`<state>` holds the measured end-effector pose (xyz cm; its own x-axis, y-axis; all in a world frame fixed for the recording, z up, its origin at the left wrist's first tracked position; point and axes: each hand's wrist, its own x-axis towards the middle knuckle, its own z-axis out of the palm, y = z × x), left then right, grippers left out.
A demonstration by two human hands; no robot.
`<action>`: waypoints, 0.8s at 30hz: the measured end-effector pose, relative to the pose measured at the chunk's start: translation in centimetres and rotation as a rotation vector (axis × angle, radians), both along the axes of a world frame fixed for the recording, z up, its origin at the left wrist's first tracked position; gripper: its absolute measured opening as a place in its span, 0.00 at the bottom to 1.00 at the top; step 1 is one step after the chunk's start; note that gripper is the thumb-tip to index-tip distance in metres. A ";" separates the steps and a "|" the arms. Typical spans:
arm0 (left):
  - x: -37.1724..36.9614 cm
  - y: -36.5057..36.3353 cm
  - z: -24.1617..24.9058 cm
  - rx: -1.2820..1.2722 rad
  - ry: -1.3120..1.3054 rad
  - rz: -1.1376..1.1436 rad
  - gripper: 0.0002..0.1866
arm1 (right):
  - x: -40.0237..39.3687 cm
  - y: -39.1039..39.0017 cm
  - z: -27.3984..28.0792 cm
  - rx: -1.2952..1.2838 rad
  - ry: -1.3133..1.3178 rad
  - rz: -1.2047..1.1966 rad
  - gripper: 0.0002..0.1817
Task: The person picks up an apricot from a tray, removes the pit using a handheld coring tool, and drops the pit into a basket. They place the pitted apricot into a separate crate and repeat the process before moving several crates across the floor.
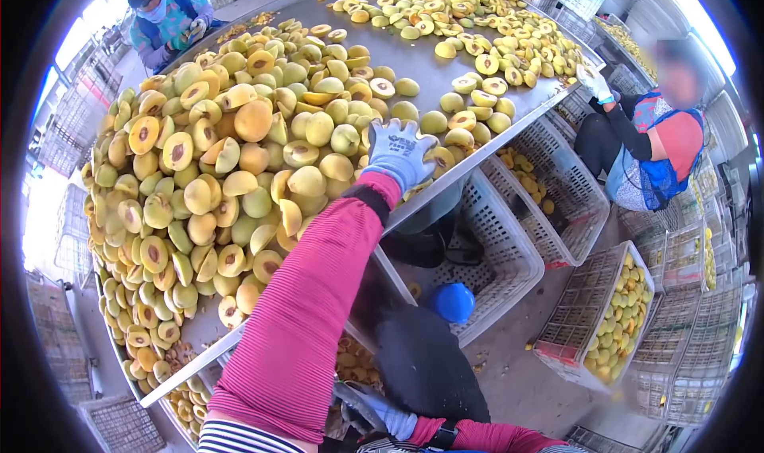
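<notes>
Gloved left hand [400, 152] is reaching, fingers spread, holding nothing, over peach halves [239, 159] lying leftward; right hand [382, 412] is sitting low, grip unclear.

The left hand [400, 152] wears a knitted grey cloth glove, its sleeve [310, 310] ribbed pink fabric; the table [414, 59] is dull, smooth sheet metal, the halved peaches [239, 167] matt-skinned (cut faces slightly moist-looking), the crates [509, 254] white perforated plastic
</notes>
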<state>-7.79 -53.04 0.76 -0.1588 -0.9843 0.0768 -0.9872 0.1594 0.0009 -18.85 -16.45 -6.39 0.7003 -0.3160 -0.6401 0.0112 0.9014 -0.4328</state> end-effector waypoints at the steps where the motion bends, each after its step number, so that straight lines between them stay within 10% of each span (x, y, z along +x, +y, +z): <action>1: 0.6 -0.1 -0.3 0.023 -0.020 -0.021 0.22 | 0.2 -0.4 0.1 0.010 -0.005 -0.003 0.25; 17: 9.0 13.3 0.7 -0.253 -0.207 -0.123 0.26 | -1.4 -1.1 0.5 0.237 -0.105 0.085 0.25; 24: 14.4 23.5 2.4 -0.173 0.115 0.148 0.26 | -1.3 0.2 0.5 0.071 -0.095 0.051 0.30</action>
